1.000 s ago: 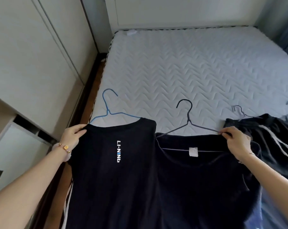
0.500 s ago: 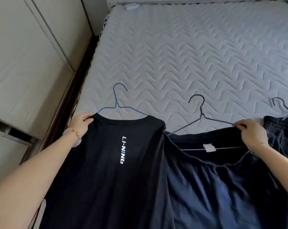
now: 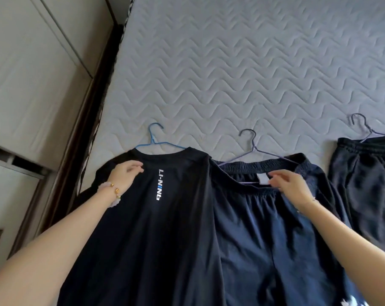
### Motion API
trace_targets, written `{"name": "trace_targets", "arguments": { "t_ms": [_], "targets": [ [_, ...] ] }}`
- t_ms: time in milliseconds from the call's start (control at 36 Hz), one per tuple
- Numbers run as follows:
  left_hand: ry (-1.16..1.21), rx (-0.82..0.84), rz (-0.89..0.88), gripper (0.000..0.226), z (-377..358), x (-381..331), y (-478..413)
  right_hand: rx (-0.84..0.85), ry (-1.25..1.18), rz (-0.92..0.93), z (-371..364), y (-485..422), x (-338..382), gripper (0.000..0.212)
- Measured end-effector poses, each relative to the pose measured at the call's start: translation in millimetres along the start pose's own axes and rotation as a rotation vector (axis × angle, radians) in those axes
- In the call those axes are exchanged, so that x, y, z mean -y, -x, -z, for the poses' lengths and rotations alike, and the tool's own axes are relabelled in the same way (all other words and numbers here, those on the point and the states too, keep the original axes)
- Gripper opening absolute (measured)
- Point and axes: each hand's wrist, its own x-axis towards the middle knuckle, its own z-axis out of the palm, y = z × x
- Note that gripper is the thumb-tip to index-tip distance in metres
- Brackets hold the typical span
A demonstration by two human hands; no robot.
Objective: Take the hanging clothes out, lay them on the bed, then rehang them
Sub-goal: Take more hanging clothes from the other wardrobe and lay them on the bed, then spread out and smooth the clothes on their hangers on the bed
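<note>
Left hand point(image 3: 126, 177): lies on the black T-shirt point(image 3: 156, 228) at 9 o'clock from its white lettering point(image 3: 159, 184); fingers loosely bent, tips on the cloth, with no fold seen caught in them.
Bracelet point(image 3: 115, 193): beaded, on the left wrist.
Right hand point(image 3: 290, 186): fingers stretched almost straight toward 9 o'clock, reaching the white label point(image 3: 262, 180) inside the waistband of the navy shorts point(image 3: 264, 239); whether thumb and finger nip the label cannot be told.
Black T-shirt: spread flat on the bed point(image 3: 231, 62), collar toward 12 o'clock, its right edge overlapping the shorts.
Blue hanger point(image 3: 153, 142): inside the shirt's neck, hook pointing to 12 o'clock on the mattress.
Navy shorts: flat on the bed at 3 o'clock from the shirt, waistband toward 12 o'clock.
Grey hanger point(image 3: 254, 146): threaded through the shorts' waistband, hook out at 12 o'clock.
Third dark garment point(image 3: 368, 191): at 3 o'clock from the shorts, just apart from them, on its own thin hanger point(image 3: 368, 129).
Wardrobe doors point(image 3: 32, 74): pale panels at 9 o'clock from the bed.
</note>
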Motion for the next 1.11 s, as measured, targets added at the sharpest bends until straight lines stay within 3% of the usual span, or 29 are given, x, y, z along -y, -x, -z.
{"name": "trace_targets", "arguments": {
  "t_ms": [194, 417, 583, 722, 806, 972, 1111],
  "targets": [
    [0.225, 0.053, 0.079, 0.022, -8, -15, 117, 0.084, -0.243, -0.166, -5, 123, 2, 0.015],
    [0.335, 0.128, 0.36, 0.022, -33, 33, 298, 0.231, -0.27, -0.434, -19, 287, -52, 0.022],
    [0.366, 0.128, 0.693, 0.024, -70, 111, 435, 0.339, -0.173, -0.553, -33, 385, -97, 0.013],
    [0.351, 0.116, 0.784, 0.025, -84, 162, 515, 0.433, -0.021, -0.574, -44, 426, -125, 0.023],
    [0.344, 0.1, 0.796, 0.023, -81, 181, 530, 0.442, 0.006, -0.567, -49, 428, -128, 0.02],
    [0.185, 0.098, 0.642, 0.018, -56, 215, 494, 0.342, 0.009, -0.511, -78, 404, -121, 0.025],
    [0.119, -0.018, 0.613, 0.035, -34, 249, 425, 0.249, 0.019, -0.481, -113, 383, -117, 0.038]
  ]
}}
